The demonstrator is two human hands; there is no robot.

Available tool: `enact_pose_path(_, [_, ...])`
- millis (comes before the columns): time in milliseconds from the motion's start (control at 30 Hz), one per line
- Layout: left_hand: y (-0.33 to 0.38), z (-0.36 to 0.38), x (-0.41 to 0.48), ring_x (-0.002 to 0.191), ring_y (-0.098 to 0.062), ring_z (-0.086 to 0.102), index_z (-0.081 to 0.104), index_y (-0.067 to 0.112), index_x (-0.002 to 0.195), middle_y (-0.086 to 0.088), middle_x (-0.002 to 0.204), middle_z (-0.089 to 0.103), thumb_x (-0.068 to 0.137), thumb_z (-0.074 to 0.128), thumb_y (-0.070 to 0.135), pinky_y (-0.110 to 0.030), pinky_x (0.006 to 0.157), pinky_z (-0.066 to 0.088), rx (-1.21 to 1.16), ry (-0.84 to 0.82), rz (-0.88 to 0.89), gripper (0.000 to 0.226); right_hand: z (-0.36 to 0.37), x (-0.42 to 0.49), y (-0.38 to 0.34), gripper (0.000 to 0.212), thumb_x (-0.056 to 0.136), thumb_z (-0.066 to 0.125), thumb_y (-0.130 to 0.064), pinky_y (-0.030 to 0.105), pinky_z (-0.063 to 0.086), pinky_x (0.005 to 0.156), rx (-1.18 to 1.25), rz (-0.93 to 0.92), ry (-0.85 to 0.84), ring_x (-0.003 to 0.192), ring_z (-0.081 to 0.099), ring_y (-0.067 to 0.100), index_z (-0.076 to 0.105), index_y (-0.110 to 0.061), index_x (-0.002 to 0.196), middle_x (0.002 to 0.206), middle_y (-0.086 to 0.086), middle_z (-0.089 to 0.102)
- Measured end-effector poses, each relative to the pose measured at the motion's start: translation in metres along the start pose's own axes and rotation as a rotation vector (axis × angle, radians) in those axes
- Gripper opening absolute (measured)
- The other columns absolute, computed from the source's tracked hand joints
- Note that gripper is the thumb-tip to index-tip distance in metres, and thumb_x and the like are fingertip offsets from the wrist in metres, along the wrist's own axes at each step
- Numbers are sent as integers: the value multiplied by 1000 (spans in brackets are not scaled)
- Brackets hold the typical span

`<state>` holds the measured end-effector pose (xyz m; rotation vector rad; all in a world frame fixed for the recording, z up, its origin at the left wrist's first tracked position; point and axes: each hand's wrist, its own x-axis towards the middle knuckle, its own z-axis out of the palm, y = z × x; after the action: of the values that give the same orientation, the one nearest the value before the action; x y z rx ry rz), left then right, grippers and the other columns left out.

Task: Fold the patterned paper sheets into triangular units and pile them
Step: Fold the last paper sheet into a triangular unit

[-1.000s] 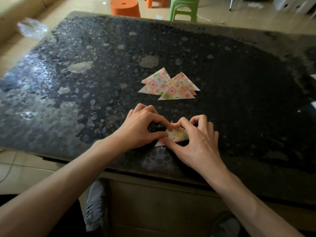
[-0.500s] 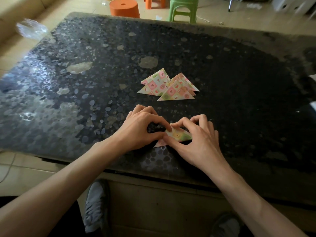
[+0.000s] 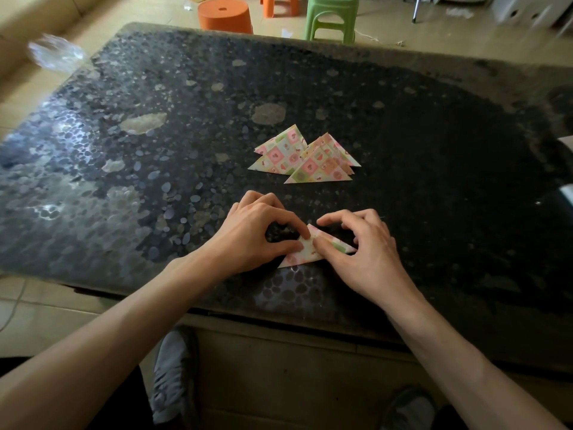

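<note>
**Table** (image 3: 434, 187), dark speckled top.

**Obstacles**
- Pile of folded triangles (image 3: 305, 158): at the centre, flat and low.
- Part-folded sheet (image 3: 305, 252): by the near edge, pinched by the left hand (image 3: 257, 234) and the right hand (image 3: 369, 252). Both forearms cross the near edge.
- Pale objects (image 3: 566, 192): at the right edge, cut off by the frame.
- Crumpled clear plastic (image 3: 55, 54): just off the far left corner.
- Orange stool (image 3: 224, 13) and green stool (image 3: 330, 13): on the floor beyond the far edge.

**Free room**
- A narrow bare strip between the pile and the hands.
- Broad bare surface toward the left edge, the far edge and the right edge.
</note>
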<state>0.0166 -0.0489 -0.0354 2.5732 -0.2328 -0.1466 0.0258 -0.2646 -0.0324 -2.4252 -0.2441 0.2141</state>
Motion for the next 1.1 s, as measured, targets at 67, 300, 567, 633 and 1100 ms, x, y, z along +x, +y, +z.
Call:
enact_pose_path(67, [-1,1,0,117,-10,36,67,61,104,22,103,48,82,69,61,-45,102,39,-1,4,1,22,5,-1,2,21,92,70,-54,39,44,100,-10,-21,51,112,45,9,69,-45,111,111,-13,46])
enact_pose_path(300, [1,-1,0,119,-11,36,66,63,102,23,104,48,82,69,61,-46,103,38,-21,-6,-11,20,10,-1,2,18,91,72,-50,30,35,90,-66,-47,93,109,46,7,72,-44,108,110,-13,47])
enact_pose_path(567, [-2,-13,0,121,-11,34,64,62,113,23,109,45,74,77,65,-45,108,37,5,-130,17,41,9,-3,2,18,93,70,-50,30,35,87,-85,-79,102,107,47,9,69,-47,110,109,-13,45])
enact_pose_path(633, [-1,-13,0,120,-11,34,63,63,114,23,108,45,73,76,66,-46,108,38,10,-139,21,42,9,-5,2,15,92,71,-49,29,33,87,-106,-83,86,108,46,10,69,-48,107,110,-13,43])
enact_pose_path(1100, [-1,-30,-2,125,-6,24,54,65,125,20,120,42,78,78,60,-46,114,33,49,-278,66,52,6,-7,-5,48,76,70,-74,30,24,89,-234,-67,-43,105,25,6,52,-50,113,116,-14,29])
